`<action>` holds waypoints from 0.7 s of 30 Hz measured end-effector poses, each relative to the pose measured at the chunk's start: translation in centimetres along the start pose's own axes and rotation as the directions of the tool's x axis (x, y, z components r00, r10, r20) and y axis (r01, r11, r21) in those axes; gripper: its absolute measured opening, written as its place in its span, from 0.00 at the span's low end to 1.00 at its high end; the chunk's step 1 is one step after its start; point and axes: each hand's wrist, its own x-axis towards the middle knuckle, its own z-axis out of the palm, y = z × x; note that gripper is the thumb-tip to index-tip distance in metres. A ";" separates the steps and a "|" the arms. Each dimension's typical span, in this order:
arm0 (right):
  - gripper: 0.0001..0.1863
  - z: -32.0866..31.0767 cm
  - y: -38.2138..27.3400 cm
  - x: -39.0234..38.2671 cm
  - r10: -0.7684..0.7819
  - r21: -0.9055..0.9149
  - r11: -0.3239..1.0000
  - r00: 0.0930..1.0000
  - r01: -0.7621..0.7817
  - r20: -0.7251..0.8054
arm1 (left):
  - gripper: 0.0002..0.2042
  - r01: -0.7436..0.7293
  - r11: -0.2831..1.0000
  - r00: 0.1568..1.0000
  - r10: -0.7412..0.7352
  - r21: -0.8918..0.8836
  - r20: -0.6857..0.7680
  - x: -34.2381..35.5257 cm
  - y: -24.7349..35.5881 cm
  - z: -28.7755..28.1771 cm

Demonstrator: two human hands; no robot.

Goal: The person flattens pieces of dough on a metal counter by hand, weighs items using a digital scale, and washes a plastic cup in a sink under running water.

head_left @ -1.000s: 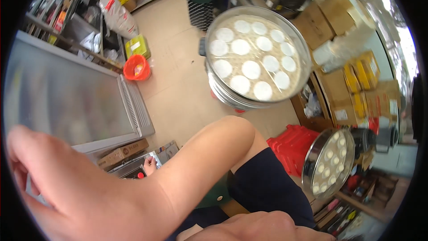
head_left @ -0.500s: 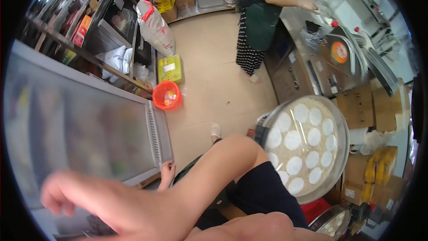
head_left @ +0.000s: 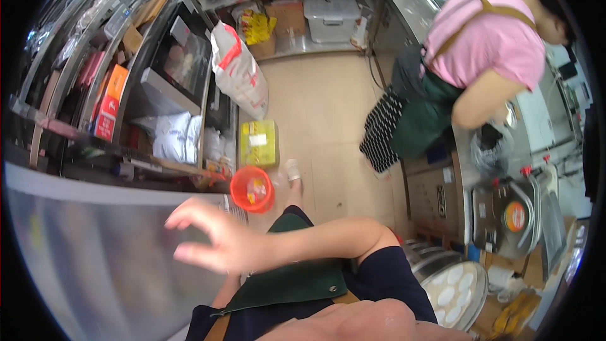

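Observation:
My right hand [head_left: 214,237] reaches leftward across my body, fingers curved and apart with nothing between them, in front of a frosted freezer top [head_left: 107,246]. My left forearm [head_left: 224,293] shows beneath it, the left hand mostly hidden behind the right. My green apron [head_left: 284,290] hangs below. At the lower right, partly behind my sleeve, is a round metal tray [head_left: 472,303] holding several white discs. An orange-red bucket [head_left: 237,186] stands on the floor near my foot [head_left: 292,170].
A co-worker in pink [head_left: 480,44] bends at the right steel counter [head_left: 480,189]. Shelves [head_left: 95,63] line the left. A white sack [head_left: 237,76] and yellow-green box [head_left: 259,151] stand along the aisle floor [head_left: 322,139]. Cartons [head_left: 505,316] lie lower right.
My view has swung up the aisle, bringing the co-worker fully into sight. The tray has shifted to the lower right edge. My foot has stepped forward; my right hand has moved rightward and up.

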 end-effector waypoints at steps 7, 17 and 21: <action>0.15 -22.3 7.6 10.2 0.165 -0.148 0.968 0.958 -0.202 -0.233 | 0.18 0.265 0.963 0.960 -0.268 0.053 0.077 15.7 10.3 0.4; 0.17 -44.5 12.1 5.5 0.072 -0.497 0.465 0.591 -0.733 -0.804 | 0.13 -0.386 0.853 0.901 0.431 -0.353 0.056 42.3 55.6 -2.8; 0.22 -50.0 15.3 7.3 0.187 -0.253 0.395 0.347 -0.883 -0.919 | 0.13 -0.410 0.813 0.872 0.483 -0.414 0.083 46.9 67.4 -0.6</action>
